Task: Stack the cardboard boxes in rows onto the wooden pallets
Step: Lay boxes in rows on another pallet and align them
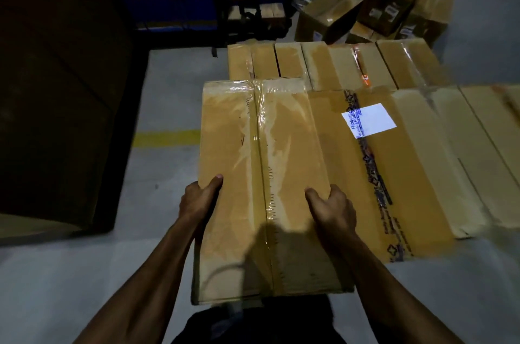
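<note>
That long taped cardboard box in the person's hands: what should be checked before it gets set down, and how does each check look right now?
1. Left hand grips the long brown taped cardboard box at its left edge: ok.
2. Right hand grips its right edge: ok.
3. Clear tape seam closed: ok.
4. Neighbouring brown cardboard box with white label lies flat alongside: ok.
5. Far row of brown cardboard boxes lies in line: ok.
6. Wooden pallet underneath: cannot tell, hidden.

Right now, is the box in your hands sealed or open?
Sealed: the held box has clear tape along its closed top seam, both flaps flat.
</note>
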